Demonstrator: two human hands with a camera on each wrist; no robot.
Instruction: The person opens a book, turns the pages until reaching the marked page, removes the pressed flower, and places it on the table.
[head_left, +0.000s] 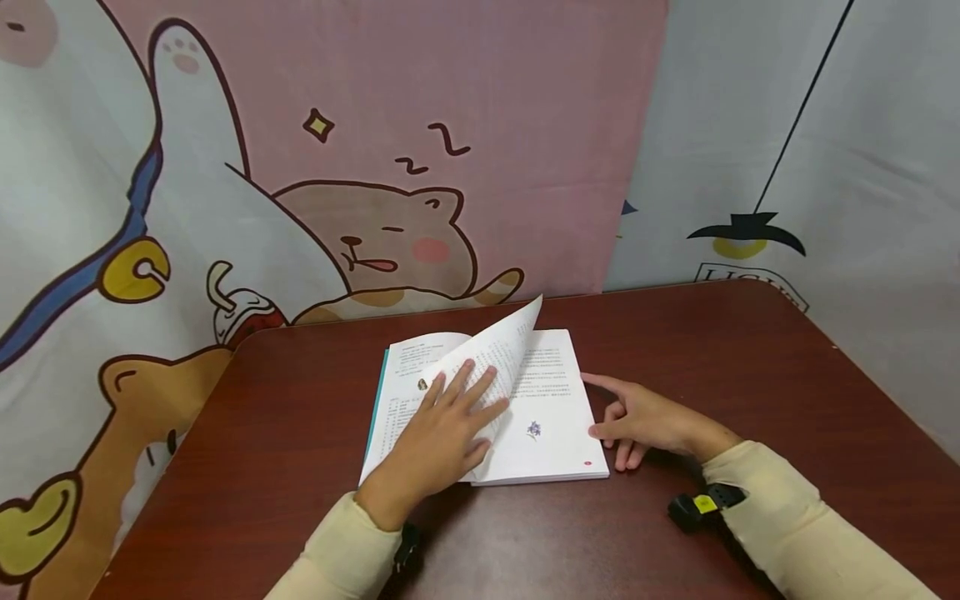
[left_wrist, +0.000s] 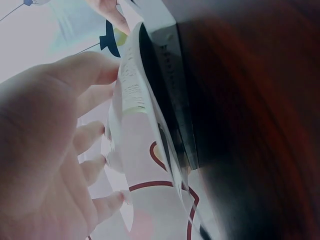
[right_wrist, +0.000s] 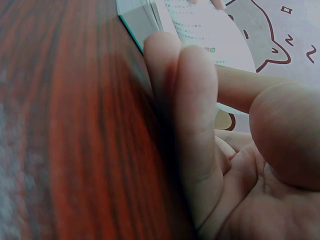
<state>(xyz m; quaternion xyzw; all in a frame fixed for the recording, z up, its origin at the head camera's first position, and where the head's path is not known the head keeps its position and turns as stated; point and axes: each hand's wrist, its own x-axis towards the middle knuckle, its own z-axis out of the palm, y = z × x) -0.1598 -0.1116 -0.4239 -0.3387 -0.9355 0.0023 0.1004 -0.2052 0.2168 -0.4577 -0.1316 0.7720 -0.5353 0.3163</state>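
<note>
An open book [head_left: 555, 454] with printed text lies on the table, a small purple flower picture on its right page. One page [head_left: 506, 346] stands raised, its top corner pointing up, and leans over toward the left side. My left hand [head_left: 442, 429] rests on this page with its fingers spread. In the left wrist view, the fingertips of the left hand [left_wrist: 55, 135] touch the page from one side. Beside the book's right edge is my right hand [head_left: 648, 421], index finger stretched out and thumb at the page edge. Its other fingers bend loosely by the table.
A dark red-brown wooden table [head_left: 300, 400] carries the book. Behind it hangs a cloth backdrop [head_left: 540, 125] with cartoon animals and a drawn lamp. A black wrist device [head_left: 701, 507] with a yellow mark sits at the right sleeve.
</note>
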